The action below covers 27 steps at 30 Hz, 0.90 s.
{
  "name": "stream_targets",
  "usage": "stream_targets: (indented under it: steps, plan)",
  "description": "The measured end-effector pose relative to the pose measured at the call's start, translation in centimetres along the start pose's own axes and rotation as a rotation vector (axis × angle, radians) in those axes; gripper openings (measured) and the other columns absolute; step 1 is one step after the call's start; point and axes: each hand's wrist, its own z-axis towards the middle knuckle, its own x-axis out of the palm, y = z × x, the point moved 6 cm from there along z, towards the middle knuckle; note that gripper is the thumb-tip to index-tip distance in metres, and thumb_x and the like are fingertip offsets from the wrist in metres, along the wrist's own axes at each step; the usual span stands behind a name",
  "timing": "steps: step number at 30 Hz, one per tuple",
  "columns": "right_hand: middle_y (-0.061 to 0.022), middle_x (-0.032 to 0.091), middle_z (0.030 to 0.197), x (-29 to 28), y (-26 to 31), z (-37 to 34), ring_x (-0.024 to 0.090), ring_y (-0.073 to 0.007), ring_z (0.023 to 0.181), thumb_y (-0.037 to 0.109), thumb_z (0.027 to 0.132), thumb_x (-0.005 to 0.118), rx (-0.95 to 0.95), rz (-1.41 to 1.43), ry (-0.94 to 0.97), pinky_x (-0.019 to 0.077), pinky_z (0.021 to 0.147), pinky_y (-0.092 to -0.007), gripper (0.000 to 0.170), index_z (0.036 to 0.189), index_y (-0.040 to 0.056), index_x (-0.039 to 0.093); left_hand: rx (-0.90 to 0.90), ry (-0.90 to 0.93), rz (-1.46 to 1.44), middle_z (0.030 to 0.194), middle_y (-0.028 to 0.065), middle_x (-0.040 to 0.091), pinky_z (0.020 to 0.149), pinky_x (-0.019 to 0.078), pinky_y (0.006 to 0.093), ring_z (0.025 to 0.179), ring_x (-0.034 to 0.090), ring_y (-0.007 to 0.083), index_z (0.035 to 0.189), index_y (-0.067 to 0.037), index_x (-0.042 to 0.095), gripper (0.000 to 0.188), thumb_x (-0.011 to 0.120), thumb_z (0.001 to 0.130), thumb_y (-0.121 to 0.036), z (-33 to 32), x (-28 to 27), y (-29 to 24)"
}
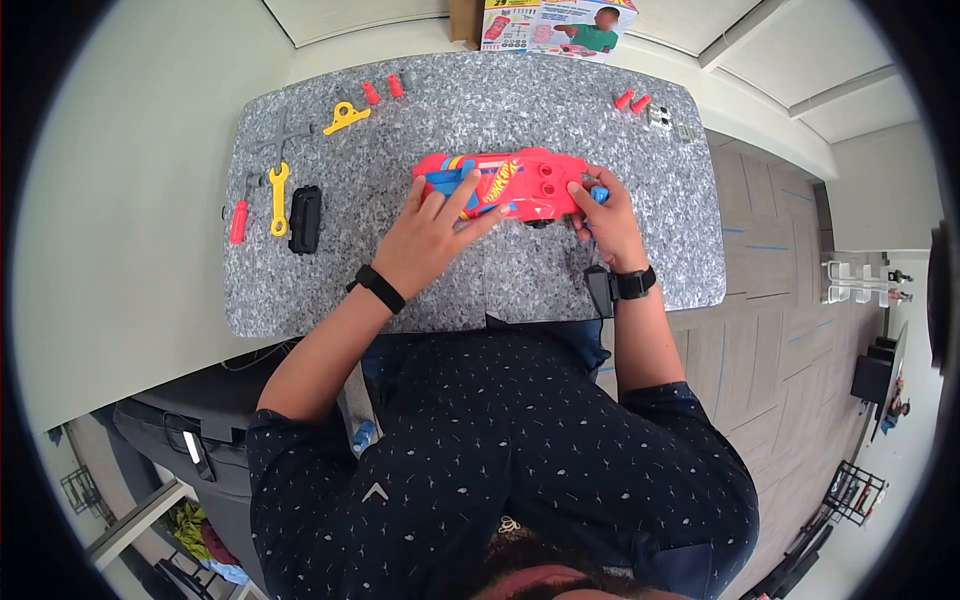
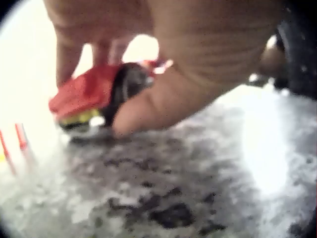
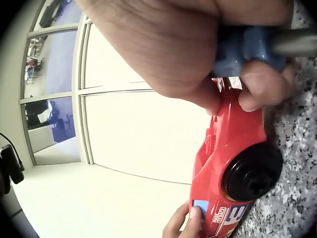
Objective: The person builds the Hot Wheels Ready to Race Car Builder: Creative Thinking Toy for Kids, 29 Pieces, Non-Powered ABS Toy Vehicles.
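A red toy race car (image 1: 535, 165) with blue and yellow markings lies on the speckled grey table (image 1: 480, 110), its length running left to right. Across its left part spreads my left hand (image 1: 425, 235), fingers over the top and thumb along the near side. In the left wrist view the thumb presses by the car's dark wheel (image 2: 131, 82). My right hand (image 1: 615, 230) curls around a blue-handled screwdriver (image 3: 255, 47) at the car's right end. Its metal shaft points away from the car, and two fingertips touch the red body (image 3: 230, 129). A black wheel (image 3: 252, 171) shows on the near side.
Left on the table are a yellow wrench (image 1: 279, 200), a black plastic part (image 1: 305, 220), a red-handled tool (image 1: 239, 222), a grey cross-shaped tool (image 1: 284, 136) and a yellow piece (image 1: 346, 119). Small red pieces (image 1: 632, 101) stand at the back right. A printed box (image 1: 560, 28) is behind.
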Motion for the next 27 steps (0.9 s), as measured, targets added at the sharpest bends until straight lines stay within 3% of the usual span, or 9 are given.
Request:
stream_targets:
  steps: [3,7,10,13,16,17,20,23,27]
  plan:
    - [-0.0019,0.068,0.082,0.9,-0.1,1.7,0.061,-0.0085,0.060,0.018,0.108,0.079,0.022,0.011,0.014,0.0436,0.044,-0.0248,0.042,0.142,-0.0012,0.063,-0.032,0.029,0.000,0.171,0.0144,0.047,0.126,0.0469,0.0561,0.109,0.061,0.0258,0.164,-0.038,0.059,0.069,0.062,0.102,-0.007,0.2,0.6,1.7]
    - [-0.0059,0.072,0.098,1.4,0.5,2.3,0.068,-0.0124,0.079,0.012,0.107,0.076,-0.029,-0.018,0.005,0.0547,0.059,-0.0289,0.044,0.145,-0.0018,0.061,-0.056,0.015,0.006,0.172,0.0132,0.046,0.127,0.0462,0.0530,0.108,0.061,0.0261,0.165,-0.038,0.058,0.073,0.062,0.101,-0.003,0.5,1.4,3.6]
    - [-0.0111,0.074,0.114,-0.1,0.3,2.4,0.073,-0.0176,0.093,0.005,0.106,0.071,-0.088,0.067,-0.038,0.0611,0.072,-0.0331,0.046,0.149,-0.0036,0.056,-0.038,-0.003,-0.028,0.173,0.0137,0.047,0.127,0.0464,0.0509,0.120,0.063,0.0311,0.167,-0.033,0.057,0.074,0.060,0.101,-0.001,0.0,1.8,4.3]
    - [-0.0165,0.070,0.138,-2.4,-0.3,2.6,0.076,-0.0246,0.104,0.006,0.108,0.068,-0.069,0.221,-0.075,0.0663,0.086,-0.0397,0.048,0.153,-0.0032,0.053,-0.094,-0.060,-0.248,0.173,0.0147,0.047,0.126,0.0470,0.0512,0.139,0.060,0.0379,0.166,-0.024,0.057,0.077,0.070,0.094,-0.001,-0.7,0.8,5.7]
    - [-0.0144,0.075,0.128,-3.1,-0.2,2.4,0.074,-0.0187,0.099,0.011,0.110,0.071,-0.053,0.176,-0.127,0.0638,0.079,-0.0347,0.047,0.151,-0.0031,0.054,-0.285,-0.140,-0.347,0.172,0.0158,0.048,0.124,0.0482,0.0499,0.145,0.056,0.0403,0.162,-0.015,0.058,0.081,0.084,0.086,-0.005,-2.3,-1.5,7.3]
    - [-0.0130,0.076,0.121,-3.5,-0.2,2.6,0.073,-0.0168,0.095,0.011,0.109,0.072,-0.064,0.082,-0.132,0.0622,0.075,-0.0335,0.046,0.150,-0.0035,0.057,-0.391,-0.161,-0.320,0.164,0.0160,0.053,0.118,0.0506,0.0515,0.142,0.058,0.0408,0.156,-0.010,0.060,0.087,0.095,0.077,-0.009,-3.1,-1.7,8.0]
    - [-0.0083,0.076,0.103,-4.8,-0.1,3.7,0.070,-0.0116,0.083,0.013,0.106,0.077,-0.073,-0.172,-0.148,0.0576,0.064,-0.0302,0.043,0.143,-0.0036,0.064,-0.660,0.023,-0.383,0.147,0.0155,0.063,0.109,0.0543,0.0504,0.133,0.063,0.0405,0.147,-0.006,0.064,0.075,0.095,0.079,-0.012,-6.0,0.1,9.6]
    - [-0.0038,0.073,0.094,-4.9,0.2,4.8,0.065,-0.0090,0.074,0.015,0.104,0.081,-0.070,-0.303,-0.155,0.0539,0.057,-0.0284,0.038,0.136,-0.0017,0.072,-0.691,0.127,-0.546,0.127,0.0149,0.069,0.100,0.0571,0.0501,0.119,0.069,0.0400,0.139,-0.002,0.067,0.069,0.097,0.078,-0.014,-6.6,2.5,9.6]
    - [-0.0037,0.072,0.094,-3.9,-0.2,6.0,0.064,-0.0097,0.068,0.015,0.103,0.082,-0.094,-0.277,-0.113,0.0522,0.053,-0.0275,0.038,0.137,0.0002,0.073,-0.713,-0.003,-0.589,0.121,0.0152,0.073,0.088,0.0608,0.0401,0.095,0.075,0.0293,0.137,0.000,0.070,0.064,0.096,0.079,-0.008,-6.3,4.0,10.2]
